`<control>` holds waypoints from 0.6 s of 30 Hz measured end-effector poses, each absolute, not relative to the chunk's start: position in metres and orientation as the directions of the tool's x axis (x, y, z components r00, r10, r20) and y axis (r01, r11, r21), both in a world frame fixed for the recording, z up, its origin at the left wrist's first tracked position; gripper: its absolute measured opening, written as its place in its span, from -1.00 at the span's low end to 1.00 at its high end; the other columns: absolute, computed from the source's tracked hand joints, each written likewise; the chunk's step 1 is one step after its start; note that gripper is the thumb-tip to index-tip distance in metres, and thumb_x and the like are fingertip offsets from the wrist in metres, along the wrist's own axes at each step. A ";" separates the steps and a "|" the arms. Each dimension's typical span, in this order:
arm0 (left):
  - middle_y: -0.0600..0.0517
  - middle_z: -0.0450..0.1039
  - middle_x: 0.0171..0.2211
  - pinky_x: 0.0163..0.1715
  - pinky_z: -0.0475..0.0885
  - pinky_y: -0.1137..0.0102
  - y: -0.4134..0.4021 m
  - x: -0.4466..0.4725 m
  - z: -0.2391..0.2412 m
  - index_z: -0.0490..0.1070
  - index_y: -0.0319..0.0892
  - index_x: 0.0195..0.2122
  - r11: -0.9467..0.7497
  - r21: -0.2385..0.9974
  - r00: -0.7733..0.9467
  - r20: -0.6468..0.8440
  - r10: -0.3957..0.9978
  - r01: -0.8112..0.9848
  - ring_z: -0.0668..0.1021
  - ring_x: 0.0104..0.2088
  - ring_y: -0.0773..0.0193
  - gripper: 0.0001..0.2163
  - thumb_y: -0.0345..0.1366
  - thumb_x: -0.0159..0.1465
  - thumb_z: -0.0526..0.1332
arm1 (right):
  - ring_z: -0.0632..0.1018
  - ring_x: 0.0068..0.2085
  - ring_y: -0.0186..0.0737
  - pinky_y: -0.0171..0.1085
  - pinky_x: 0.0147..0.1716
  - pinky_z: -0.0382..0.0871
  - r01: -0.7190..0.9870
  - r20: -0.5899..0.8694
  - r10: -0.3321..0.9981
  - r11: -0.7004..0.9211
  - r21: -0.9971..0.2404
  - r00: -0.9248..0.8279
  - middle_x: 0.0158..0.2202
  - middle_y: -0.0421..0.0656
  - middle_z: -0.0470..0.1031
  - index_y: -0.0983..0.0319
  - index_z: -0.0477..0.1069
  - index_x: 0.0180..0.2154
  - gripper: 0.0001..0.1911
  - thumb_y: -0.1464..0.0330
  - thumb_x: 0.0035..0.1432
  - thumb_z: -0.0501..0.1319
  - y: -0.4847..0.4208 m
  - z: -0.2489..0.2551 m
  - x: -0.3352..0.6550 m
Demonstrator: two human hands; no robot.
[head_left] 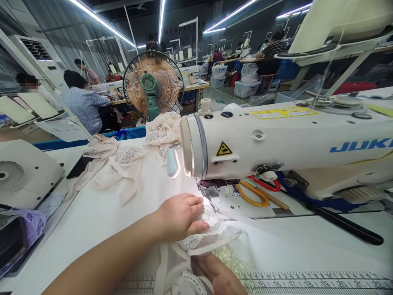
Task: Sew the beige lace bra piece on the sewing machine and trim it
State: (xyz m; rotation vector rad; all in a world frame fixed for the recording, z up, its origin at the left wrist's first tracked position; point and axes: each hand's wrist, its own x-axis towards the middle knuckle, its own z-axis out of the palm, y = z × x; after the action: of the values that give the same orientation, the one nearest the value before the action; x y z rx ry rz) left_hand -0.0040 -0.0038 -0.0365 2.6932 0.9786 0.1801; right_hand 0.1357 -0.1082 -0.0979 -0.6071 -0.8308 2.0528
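One white lace garment (211,237) lies before one sewing machine (294,137), under the left hand (179,217), which rests flat with thumb spread. Below, the right hand (221,275) cups lower folds, its grip unclear; one fan (150,84) stands beyond.

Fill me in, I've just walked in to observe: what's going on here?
A person is at a JUKI sewing machine. Their left hand rests on white lace fabric near the needle area; their right hand is below it, fingers partly hidden. Cream lace garments lie farther back on the table.
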 end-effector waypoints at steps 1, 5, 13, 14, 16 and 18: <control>-0.16 0.29 0.09 0.06 0.32 0.20 -0.002 -0.005 -0.037 0.33 -0.33 0.04 -0.740 0.289 0.768 0.025 0.640 0.607 0.36 0.07 0.02 -0.50 -0.02 0.29 -0.03 | 0.14 0.22 0.11 0.00 0.20 -0.11 -0.498 -0.131 0.828 -0.446 -0.744 -0.546 0.13 0.02 0.26 0.27 0.30 0.06 -0.09 -0.18 -0.22 0.20 -0.106 -0.101 0.135; -0.19 0.27 0.10 0.00 0.37 0.20 0.003 -0.008 -0.036 0.32 -0.33 0.04 -0.741 0.269 0.768 0.004 0.640 0.616 0.39 0.04 0.02 -0.51 -0.03 0.29 -0.02 | 0.19 0.20 0.08 0.01 0.17 -0.02 -0.444 -0.196 0.782 -0.519 -0.730 -0.592 0.06 0.02 0.35 0.27 0.34 0.02 -0.22 -0.12 -0.12 0.19 -0.099 -0.116 0.134; -0.20 0.31 0.06 -0.07 0.41 0.19 0.007 -0.008 -0.037 0.35 -0.32 -0.01 -0.755 0.203 0.769 0.020 0.639 0.623 0.43 -0.03 -0.01 -0.52 -0.01 0.29 -0.04 | 0.26 0.15 0.07 -0.02 0.16 0.01 -0.437 -0.105 0.832 -0.388 -0.811 -0.544 0.05 0.02 0.36 0.28 0.34 0.03 -0.24 -0.09 -0.09 0.19 -0.100 -0.099 0.140; -0.20 0.31 0.06 -0.06 0.41 0.19 0.007 -0.008 -0.036 0.35 -0.32 -0.01 -0.755 0.196 0.768 0.019 0.640 0.625 0.43 -0.03 -0.01 -0.52 -0.01 0.29 -0.03 | 0.27 0.15 0.06 -0.03 0.16 0.00 -0.424 -0.114 0.828 -0.394 -0.815 -0.549 0.05 0.01 0.37 0.27 0.34 0.03 -0.27 -0.07 -0.07 0.19 -0.100 -0.096 0.141; -0.19 0.31 0.05 -0.06 0.40 0.20 0.006 -0.007 -0.036 0.35 -0.33 -0.01 -0.752 0.181 0.763 0.015 0.646 0.634 0.43 -0.04 -0.01 -0.53 -0.02 0.29 -0.02 | 0.28 0.15 0.04 -0.04 0.17 -0.01 -0.413 -0.127 0.822 -0.405 -0.816 -0.554 0.04 -0.01 0.37 0.25 0.35 0.03 -0.32 -0.03 -0.04 0.19 -0.099 -0.093 0.141; -0.20 0.31 0.06 -0.06 0.40 0.20 0.006 -0.006 -0.036 0.34 -0.33 0.00 -0.747 0.163 0.755 0.012 0.655 0.645 0.43 -0.04 -0.01 -0.52 -0.02 0.29 -0.02 | 0.28 0.15 0.02 -0.04 0.18 -0.01 -0.425 -0.125 0.825 -0.406 -0.809 -0.551 0.05 -0.03 0.37 0.23 0.35 0.03 -0.36 0.01 -0.02 0.19 -0.099 -0.092 0.141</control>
State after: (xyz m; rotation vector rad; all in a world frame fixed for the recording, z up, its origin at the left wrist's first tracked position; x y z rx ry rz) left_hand -0.0059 0.0059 -0.0363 2.8028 1.0444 0.1019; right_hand 0.1407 -0.0987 -0.0924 -0.6722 -0.9580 2.0192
